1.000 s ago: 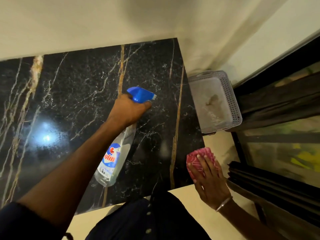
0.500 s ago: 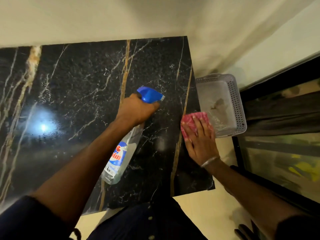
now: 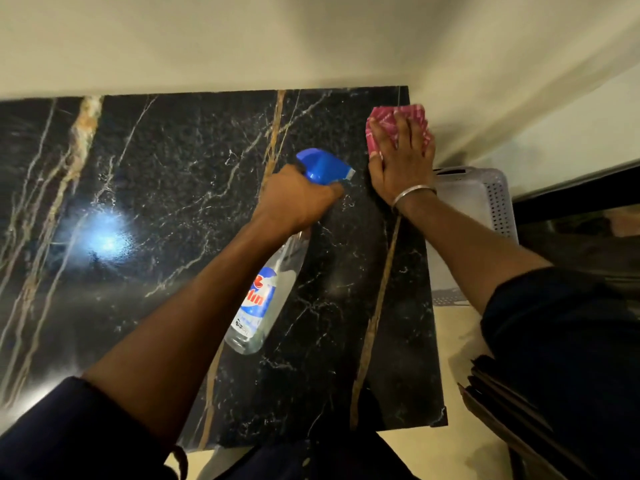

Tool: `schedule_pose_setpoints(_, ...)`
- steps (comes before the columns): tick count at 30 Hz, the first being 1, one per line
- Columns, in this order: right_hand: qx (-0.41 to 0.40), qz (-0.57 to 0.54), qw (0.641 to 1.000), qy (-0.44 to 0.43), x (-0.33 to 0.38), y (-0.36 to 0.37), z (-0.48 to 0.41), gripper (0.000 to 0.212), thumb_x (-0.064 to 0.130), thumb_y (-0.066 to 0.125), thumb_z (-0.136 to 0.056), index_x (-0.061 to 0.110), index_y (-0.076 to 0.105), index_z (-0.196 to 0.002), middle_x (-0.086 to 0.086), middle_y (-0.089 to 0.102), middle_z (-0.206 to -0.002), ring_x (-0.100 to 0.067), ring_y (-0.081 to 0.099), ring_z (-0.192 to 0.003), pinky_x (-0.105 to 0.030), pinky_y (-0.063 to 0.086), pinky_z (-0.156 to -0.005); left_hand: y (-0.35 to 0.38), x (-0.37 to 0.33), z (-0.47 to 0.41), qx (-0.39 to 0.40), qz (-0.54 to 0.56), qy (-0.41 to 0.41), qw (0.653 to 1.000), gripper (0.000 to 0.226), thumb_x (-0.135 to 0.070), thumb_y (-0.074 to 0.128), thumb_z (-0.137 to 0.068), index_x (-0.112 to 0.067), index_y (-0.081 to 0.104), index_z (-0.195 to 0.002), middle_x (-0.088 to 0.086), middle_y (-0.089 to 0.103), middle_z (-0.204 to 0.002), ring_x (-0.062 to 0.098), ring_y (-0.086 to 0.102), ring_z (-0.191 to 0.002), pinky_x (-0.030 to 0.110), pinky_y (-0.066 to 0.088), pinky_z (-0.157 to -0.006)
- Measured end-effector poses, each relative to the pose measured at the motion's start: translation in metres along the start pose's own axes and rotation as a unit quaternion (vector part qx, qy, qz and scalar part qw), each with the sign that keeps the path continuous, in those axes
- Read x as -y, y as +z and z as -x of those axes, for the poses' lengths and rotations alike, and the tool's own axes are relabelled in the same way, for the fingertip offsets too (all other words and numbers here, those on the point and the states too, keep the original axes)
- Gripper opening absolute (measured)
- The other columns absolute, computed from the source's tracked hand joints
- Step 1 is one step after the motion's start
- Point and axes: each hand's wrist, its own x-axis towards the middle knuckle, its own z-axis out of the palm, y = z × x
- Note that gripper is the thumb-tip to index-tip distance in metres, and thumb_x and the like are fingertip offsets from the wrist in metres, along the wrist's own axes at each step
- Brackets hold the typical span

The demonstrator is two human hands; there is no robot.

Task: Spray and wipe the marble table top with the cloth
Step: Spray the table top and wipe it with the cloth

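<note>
Above the middle of the marble table top (image 3: 156,202), the left hand (image 3: 298,199) grips the spray bottle (image 3: 263,299) by its neck. At the table top's far right corner, the right hand (image 3: 401,164) presses the pink cloth (image 3: 381,123) down with flat, straight fingers (image 3: 412,128).

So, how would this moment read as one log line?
left hand: grips clear blue-topped spray bottle | right hand: presses pink checked cloth on black veined marble table top, far right corner

Glossy veined marble table top (image 3: 166,188) (mirror-bright), woven cloth (image 3: 381,121), clear plastic bottle (image 3: 266,292).
</note>
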Motion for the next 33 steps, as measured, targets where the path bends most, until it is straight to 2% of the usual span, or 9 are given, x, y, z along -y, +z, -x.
schedule_pose_setpoints(2,-0.008,0.004,1.000,0.003,0.004,-0.004,-0.024,0.062,0.045,0.031,-0.096,0.037,0.017,-0.156,-0.015,0.016,-0.164,-0.038,0.013,-0.150,-0.060,0.009,-0.118,-0.004,-0.002,-0.003,-0.001,0.006,0.014,1.000,0.052,-0.038,0.070,-0.083,-0.013,0.052,-0.125,0.003,0.068,-0.100,0.014,0.068,-0.083,0.033,0.060,-0.076)
schedule_pose_setpoints(5,-0.008,0.002,1.000,0.012,0.005,-0.009,-0.047,0.062,0.044,0.029,-0.096,0.037,0.017,-0.156,-0.016,0.016,-0.163,-0.039,0.012,-0.150,-0.059,0.008,-0.119,-0.007,-0.003,-0.005,0.003,-0.005,0.033,0.999,0.042,-0.037,0.069,-0.085,-0.017,0.055,-0.120,-0.002,0.067,-0.094,0.007,0.065,-0.076,0.021,0.052,-0.064)
schedule_pose_setpoints(8,-0.006,0.002,1.000,0.014,0.006,-0.009,-0.045,0.062,0.044,0.029,-0.096,0.037,0.017,-0.156,-0.015,0.015,-0.164,-0.039,0.011,-0.150,-0.060,0.008,-0.119,-0.010,0.000,-0.007,-0.007,-0.005,0.045,0.999,0.039,-0.038,0.069,-0.085,-0.017,0.058,-0.115,-0.003,0.068,-0.093,0.005,0.064,-0.073,0.016,0.047,-0.058)
schedule_pose_setpoints(15,-0.014,-0.027,0.999,0.013,0.003,0.009,0.077,0.060,0.046,0.026,-0.096,0.038,0.017,-0.156,-0.010,0.014,-0.165,-0.032,0.009,-0.151,-0.061,0.013,-0.118,-0.013,0.003,-0.005,0.005,-0.020,0.058,0.998,0.049,-0.035,0.068,-0.086,-0.010,0.055,-0.126,0.003,0.067,-0.103,0.007,0.060,-0.072,0.015,0.042,-0.055)
schedule_pose_setpoints(18,-0.002,-0.032,0.999,0.033,0.005,0.016,0.106,0.061,0.046,0.027,-0.094,0.038,0.025,-0.154,-0.011,0.021,-0.163,-0.034,0.015,-0.149,-0.063,0.018,-0.113,-0.018,0.005,-0.009,0.006,-0.023,0.068,0.997,0.044,-0.037,0.068,-0.086,-0.012,0.056,-0.120,-0.001,0.066,-0.094,0.006,0.060,-0.072,0.014,0.041,-0.055)
schedule_pose_setpoints(21,-0.018,-0.047,0.996,0.077,0.013,0.011,0.076,0.059,0.044,0.033,-0.096,0.040,0.023,-0.154,-0.011,0.021,-0.162,-0.037,0.014,-0.149,-0.064,0.018,-0.114,-0.029,0.003,-0.018,0.011,-0.035,0.077,0.996,0.030,-0.035,0.066,-0.088,-0.020,0.052,-0.110,-0.008,0.060,-0.084,0.005,0.060,-0.072,0.015,0.044,-0.058)
schedule_pose_setpoints(26,-0.018,-0.044,0.993,0.107,0.035,-0.008,-0.034,0.059,0.043,0.030,-0.100,0.038,0.013,-0.157,-0.011,0.009,-0.166,-0.037,0.005,-0.151,-0.062,0.004,-0.118,-0.057,-0.009,-0.047,-0.014,-0.062,0.098,0.993,0.022,-0.035,0.066,-0.088,-0.024,0.050,-0.096,-0.001,0.064,-0.087,0.012,0.064,-0.079,0.028,0.055,-0.076)
schedule_pose_setpoints(29,-0.014,-0.027,0.995,0.097,0.077,-0.008,-0.068,0.060,0.042,0.028,-0.100,0.036,0.011,-0.157,-0.012,0.007,-0.166,-0.038,0.003,-0.151,-0.063,-0.001,-0.118,-0.079,-0.009,-0.057,-0.046,-0.072,0.109,0.990,0.024,-0.040,0.066,-0.086,-0.023,0.052,-0.096,-0.001,0.065,-0.086,0.011,0.064,-0.080,0.026,0.053,-0.075)
schedule_pose_setpoints(33,-0.011,-0.022,0.998,0.049,0.149,-0.003,-0.065,0.060,0.043,0.027,-0.101,0.035,0.009,-0.157,-0.013,0.006,-0.166,-0.038,0.005,-0.151,-0.065,0.002,-0.116,-0.106,0.000,-0.062,-0.075,-0.089,0.101,0.988,0.024,-0.044,0.064,-0.086,-0.026,0.051,-0.077,0.000,0.064,-0.082,0.016,0.063,-0.080,0.029,0.051,-0.077)
